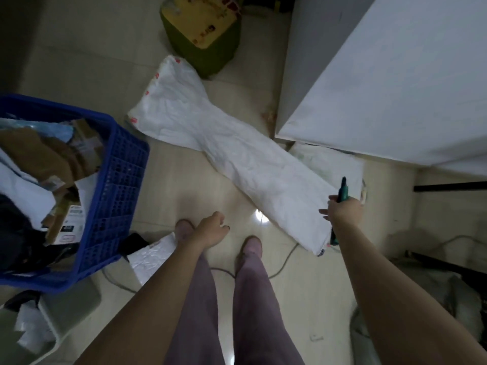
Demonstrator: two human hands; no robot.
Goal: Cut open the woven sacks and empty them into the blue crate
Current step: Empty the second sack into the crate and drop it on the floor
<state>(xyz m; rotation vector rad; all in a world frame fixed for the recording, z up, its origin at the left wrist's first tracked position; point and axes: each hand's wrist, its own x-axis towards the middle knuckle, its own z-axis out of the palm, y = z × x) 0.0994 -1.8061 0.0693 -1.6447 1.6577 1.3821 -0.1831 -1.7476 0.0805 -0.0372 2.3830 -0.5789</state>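
Lying flat, the white sack (237,154) is crumpled; right hand (345,213) grips green cutter (342,188), left hand (210,230) relaxed.

Both bare arms outstretched downward, left grip (210,227) loose-fingered, right grip (345,209) tight around a green-handled tool (342,190).

The tiled floor (184,185) bears a flat white sack (237,154), blue crate (116,180) and green bag (208,48).

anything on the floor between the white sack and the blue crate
Nothing visible: only bare tile separates the flat white woven sack from the blue plastic crate, though it is already heaped with parcels.
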